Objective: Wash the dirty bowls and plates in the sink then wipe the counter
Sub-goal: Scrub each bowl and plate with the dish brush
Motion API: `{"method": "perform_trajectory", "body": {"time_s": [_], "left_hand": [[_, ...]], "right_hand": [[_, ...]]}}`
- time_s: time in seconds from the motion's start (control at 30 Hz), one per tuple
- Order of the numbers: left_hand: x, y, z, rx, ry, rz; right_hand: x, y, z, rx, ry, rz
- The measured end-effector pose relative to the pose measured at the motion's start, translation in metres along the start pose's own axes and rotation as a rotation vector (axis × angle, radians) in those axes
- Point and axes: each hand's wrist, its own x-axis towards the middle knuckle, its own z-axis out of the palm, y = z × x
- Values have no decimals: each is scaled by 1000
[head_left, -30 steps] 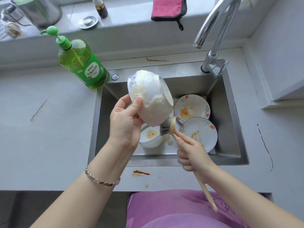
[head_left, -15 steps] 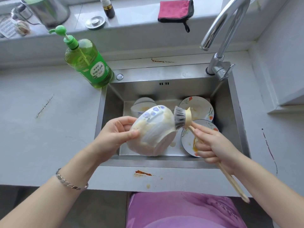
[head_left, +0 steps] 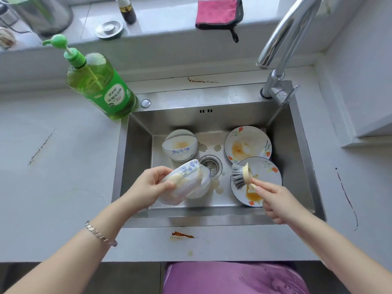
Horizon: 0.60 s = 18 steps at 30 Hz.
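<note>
My left hand (head_left: 151, 183) grips a soapy white bowl with blue flowers (head_left: 186, 183), tilted low over the near left of the steel sink (head_left: 212, 217). My right hand (head_left: 275, 200) holds the wooden handle of a dish brush (head_left: 241, 176), whose bristles hang a little apart from the bowl, above a dirty plate (head_left: 265, 172). A second stained plate (head_left: 247, 143) leans behind it. Another dirty bowl (head_left: 180, 148) sits at the back left of the sink. The drain strainer (head_left: 211, 165) shows between them.
A green dish soap bottle (head_left: 99, 85) stands at the sink's back left corner. The tap (head_left: 282, 54) arches over the right side. A pink cloth (head_left: 218, 13) lies on the sill. Sauce stains mark the counter in front (head_left: 182, 235), behind, left and right.
My left hand lowered the bowl from chest height down into the sink. The brush came off the bowl and moved right over the plate.
</note>
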Motion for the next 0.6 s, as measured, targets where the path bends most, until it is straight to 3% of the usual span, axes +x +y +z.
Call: {"method": "perform_trajectory", "body": {"time_s": [0.23, 0.6], "left_hand": [[90, -46, 14, 313, -51, -63], [117, -100, 26, 266, -130, -144]], "right_hand": [[4, 0, 12, 105, 129, 9], [7, 16, 42, 241, 210, 78]]}}
